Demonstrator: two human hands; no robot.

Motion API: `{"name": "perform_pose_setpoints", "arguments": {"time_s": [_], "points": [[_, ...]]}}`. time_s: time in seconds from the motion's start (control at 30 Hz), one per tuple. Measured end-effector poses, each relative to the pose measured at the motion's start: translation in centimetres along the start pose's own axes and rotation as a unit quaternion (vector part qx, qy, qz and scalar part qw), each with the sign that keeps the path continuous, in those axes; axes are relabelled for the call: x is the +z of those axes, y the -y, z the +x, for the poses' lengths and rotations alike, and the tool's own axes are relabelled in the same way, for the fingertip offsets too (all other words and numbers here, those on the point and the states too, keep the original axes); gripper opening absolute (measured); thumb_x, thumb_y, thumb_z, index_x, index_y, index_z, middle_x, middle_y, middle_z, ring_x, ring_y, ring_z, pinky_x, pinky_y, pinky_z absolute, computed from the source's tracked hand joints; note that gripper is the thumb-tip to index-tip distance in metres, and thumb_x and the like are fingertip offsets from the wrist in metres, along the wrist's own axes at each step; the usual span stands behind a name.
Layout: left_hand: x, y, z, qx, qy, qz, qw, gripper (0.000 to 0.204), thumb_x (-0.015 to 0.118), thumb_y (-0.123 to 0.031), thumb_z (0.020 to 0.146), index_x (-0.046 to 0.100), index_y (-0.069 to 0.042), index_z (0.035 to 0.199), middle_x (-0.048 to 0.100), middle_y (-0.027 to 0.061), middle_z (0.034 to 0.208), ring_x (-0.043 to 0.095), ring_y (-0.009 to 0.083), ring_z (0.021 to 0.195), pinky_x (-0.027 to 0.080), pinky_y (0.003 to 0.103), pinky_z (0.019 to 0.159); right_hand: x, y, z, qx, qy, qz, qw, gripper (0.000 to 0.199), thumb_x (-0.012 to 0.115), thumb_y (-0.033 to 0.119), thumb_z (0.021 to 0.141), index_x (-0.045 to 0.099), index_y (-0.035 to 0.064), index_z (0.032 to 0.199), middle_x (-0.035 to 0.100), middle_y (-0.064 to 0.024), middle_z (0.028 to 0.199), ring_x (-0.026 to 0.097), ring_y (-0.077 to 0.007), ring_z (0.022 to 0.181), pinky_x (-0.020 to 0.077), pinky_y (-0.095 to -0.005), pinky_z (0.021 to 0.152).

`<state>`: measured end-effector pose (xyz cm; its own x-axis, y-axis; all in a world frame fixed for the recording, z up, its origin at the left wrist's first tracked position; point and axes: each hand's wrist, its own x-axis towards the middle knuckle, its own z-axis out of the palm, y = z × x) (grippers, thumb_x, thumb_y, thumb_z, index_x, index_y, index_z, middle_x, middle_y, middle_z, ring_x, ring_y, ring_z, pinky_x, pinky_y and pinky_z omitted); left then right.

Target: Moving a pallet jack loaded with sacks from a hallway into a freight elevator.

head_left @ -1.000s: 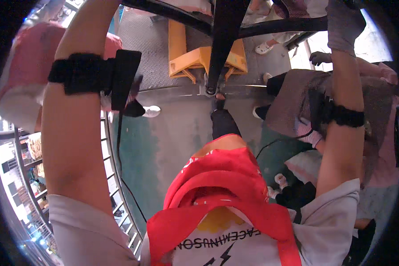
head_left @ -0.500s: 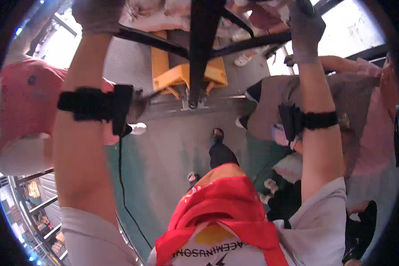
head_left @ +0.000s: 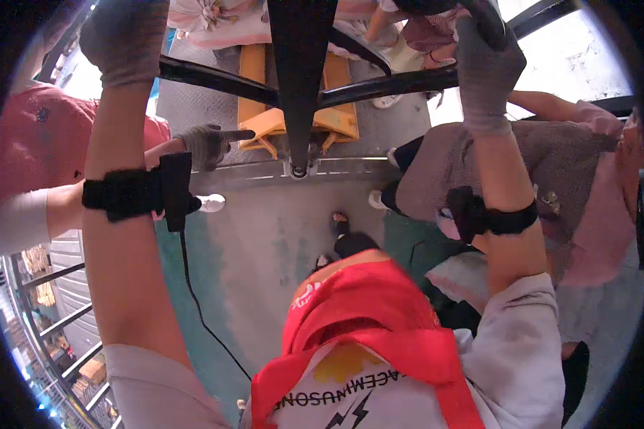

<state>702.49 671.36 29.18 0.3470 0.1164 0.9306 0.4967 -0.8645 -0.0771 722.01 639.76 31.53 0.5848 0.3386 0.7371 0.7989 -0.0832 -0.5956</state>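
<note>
Both my hands wear grey knitted gloves and are raised wide apart on the black handle [head_left: 302,79] of a yellow pallet jack [head_left: 265,127]. My left hand [head_left: 125,43] closes round the handle's left end. At the other end, my right hand [head_left: 488,79] is wrapped round the right grip, next to a black lever part. The handle's central shaft runs down to a small bracket near a metal floor sill. Pale sacks [head_left: 229,30] lie over the far part of the forks. The outermost ends of the handle are hidden by my fingers.
At left, a person in a pink shirt [head_left: 46,143] holds out a gloved hand [head_left: 209,145]. At right stands a person in a brown apron [head_left: 444,171]. A metal sill [head_left: 229,174] crosses before the ridged metal floor [head_left: 186,107]. A cable [head_left: 197,307] hangs from my left forearm strap.
The handle and both my hands have shifted slightly left in view. My feet have changed position. The left person's gloved hand has come into clearer view, one finger pointing toward the jack.
</note>
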Motion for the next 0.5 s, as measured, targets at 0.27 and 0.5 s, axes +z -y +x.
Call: {"name": "perform_pose_setpoints", "arguments": {"time_s": [0.27, 0.5], "points": [[1.5, -1.6, 1.8, -0.05, -0.05, 0.061, 0.996, 0.016, 0.056, -0.021, 0.083, 0.053, -0.007, 0.076, 0.053, 0.0136, 0.062, 0.055, 0.0314, 0.058, 0.044, 0.037, 0.056, -0.8, 0.0, 2.5, -0.054, 0.012, -0.046, 0.997, 0.024, 0.064, 0.013, 0.079, 0.061, -0.0021, 0.097, 0.062, -0.0051, 0.076, 0.056, -0.01, 0.07, 0.0461, -0.0257, 0.065], [1.2, 1.0, 2.5, -0.169, -0.094, -0.511, 0.838, 0.007, 0.058, -0.004, 0.078, 0.052, -0.002, 0.076, 0.054, 0.0076, 0.077, 0.055, 0.02, 0.071, 0.047, 0.029, 0.065, 1.2, 1.3, 3.3, 0.147, -0.034, 0.021, 0.988, 0.023, 0.068, 0.017, 0.076, 0.067, -0.0004, 0.092, 0.064, -0.0006, 0.071, 0.056, -0.006, 0.061, 0.0461, -0.0226, 0.058]]}}
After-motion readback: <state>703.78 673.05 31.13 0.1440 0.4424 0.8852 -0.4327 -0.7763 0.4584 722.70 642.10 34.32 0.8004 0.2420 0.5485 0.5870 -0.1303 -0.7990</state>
